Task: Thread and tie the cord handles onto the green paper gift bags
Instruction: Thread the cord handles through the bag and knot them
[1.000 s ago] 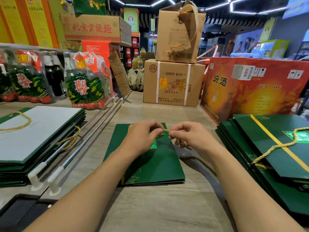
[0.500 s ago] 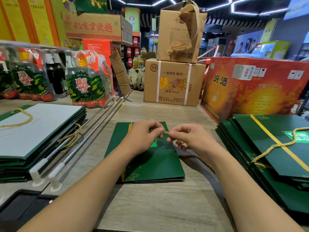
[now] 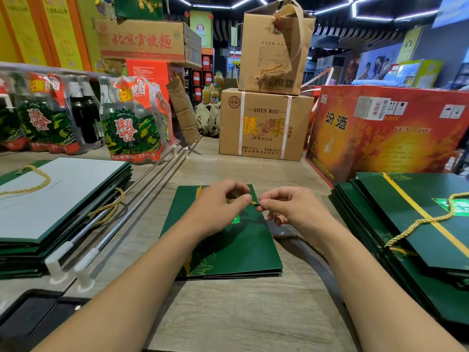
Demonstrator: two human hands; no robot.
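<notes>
Head view: a flat bag [image 3: 228,250] lies mid-bench [image 3: 241,316], between a left stack [image 3: 50,199] whose top bag looks already corded and a right stack [image 3: 406,224]. Over its far half, the left hand [image 3: 218,212] and right hand [image 3: 297,212] each pinch the cord [image 3: 304,241] near its tip with curled thumb and forefinger. The rest trails off the bag's right edge. A hole [image 3: 258,227] nearby looks unthreaded, so this bag seems barely begun.

Both forearms reach forward, left hand [image 3: 218,207] and right hand [image 3: 291,208] close together, thumbs and forefingers pinched, other fingers loosely curled.
</notes>
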